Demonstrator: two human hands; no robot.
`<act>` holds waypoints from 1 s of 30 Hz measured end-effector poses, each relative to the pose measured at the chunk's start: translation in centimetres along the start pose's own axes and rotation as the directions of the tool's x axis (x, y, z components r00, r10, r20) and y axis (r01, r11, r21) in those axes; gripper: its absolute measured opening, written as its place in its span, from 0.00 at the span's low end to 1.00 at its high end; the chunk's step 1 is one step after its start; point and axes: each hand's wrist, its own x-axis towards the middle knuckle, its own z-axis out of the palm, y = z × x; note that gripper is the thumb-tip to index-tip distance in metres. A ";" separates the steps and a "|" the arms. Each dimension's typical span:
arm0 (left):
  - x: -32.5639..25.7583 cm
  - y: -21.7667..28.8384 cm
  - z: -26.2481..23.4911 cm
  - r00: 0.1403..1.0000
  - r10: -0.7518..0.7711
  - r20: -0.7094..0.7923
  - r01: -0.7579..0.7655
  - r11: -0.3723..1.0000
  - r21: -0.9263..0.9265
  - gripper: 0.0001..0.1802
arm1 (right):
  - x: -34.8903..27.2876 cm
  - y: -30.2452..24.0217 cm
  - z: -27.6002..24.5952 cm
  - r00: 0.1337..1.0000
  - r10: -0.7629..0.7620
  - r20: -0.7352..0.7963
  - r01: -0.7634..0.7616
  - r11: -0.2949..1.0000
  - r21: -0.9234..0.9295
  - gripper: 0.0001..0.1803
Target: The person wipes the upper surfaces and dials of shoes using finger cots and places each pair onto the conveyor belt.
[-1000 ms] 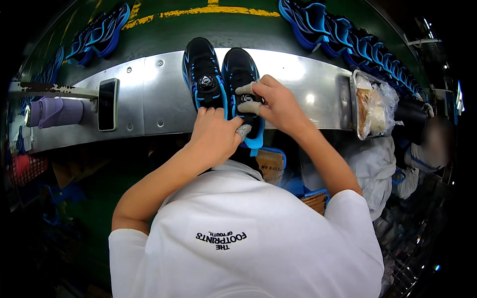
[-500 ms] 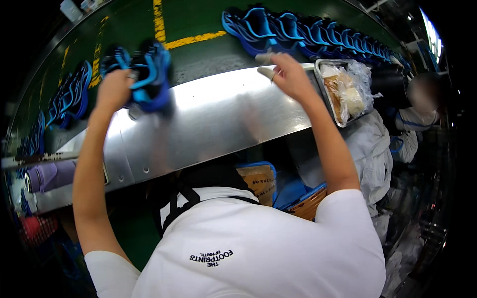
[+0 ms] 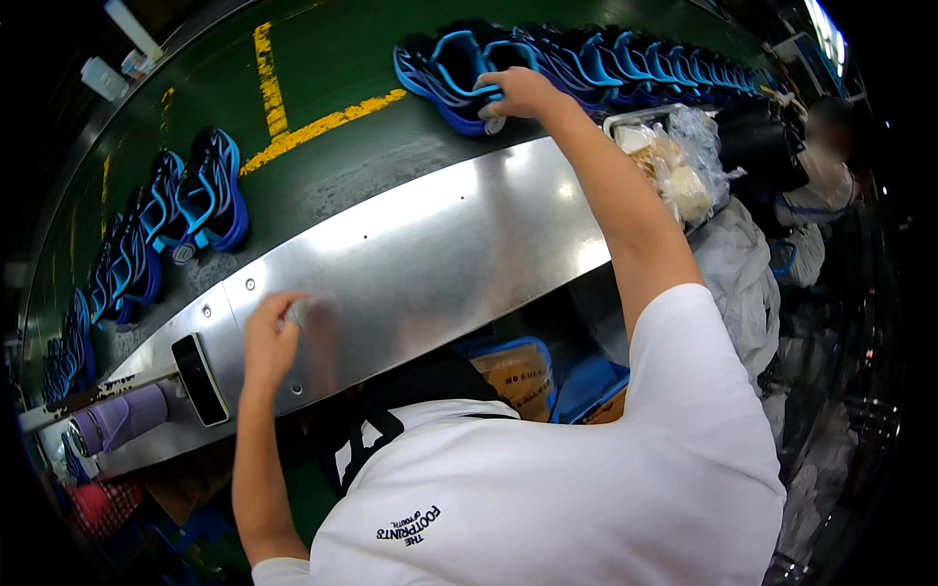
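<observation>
Black and blue sneakers stand in a tight row on the green belt, running to the far right. My right hand (image 3: 520, 95) reaches to the near end of that row and grips the collar of the end sneaker (image 3: 430, 88). Its palm partly covers the sneaker beside it, so I cannot tell whether that one is held too. My left hand (image 3: 271, 342) hovers over the steel ledge (image 3: 420, 264), fingers loosely bent and thumb apart, holding nothing I can see. Pale covers sit on some fingertips. A pair of matching sneakers (image 3: 210, 195) stands farther left on the belt.
A phone (image 3: 201, 379) and a purple bottle (image 3: 122, 420) lie at the ledge's left end. Right of my arm is a metal tray (image 3: 618, 124) with plastic-wrapped items. Yellow lines (image 3: 322, 127) mark the green belt (image 3: 342, 49). Another person (image 3: 826, 176) is at the far right.
My left hand has let go of the pair of sneakers on the left and drawn back over the ledge. My right hand has moved forward onto the end sneaker. The phone has come into sight.
</observation>
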 end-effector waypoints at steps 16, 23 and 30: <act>-1.8 5.9 1.5 0.962 0.171 -0.213 -0.185 0.982 -0.044 0.31 | -24.5 -20.4 3.1 0.856 -0.491 -0.163 0.485 0.650 0.585 0.16; 0.2 10.0 0.0 0.899 0.434 0.057 -0.430 0.851 0.301 0.31 | -22.3 -16.8 1.7 0.767 -0.217 -0.604 0.512 0.775 0.371 0.29; -2.7 9.6 2.1 0.907 0.411 -0.092 -0.347 0.854 0.388 0.29 | -22.0 -17.1 5.3 0.799 -0.303 -0.519 0.567 0.666 0.485 0.24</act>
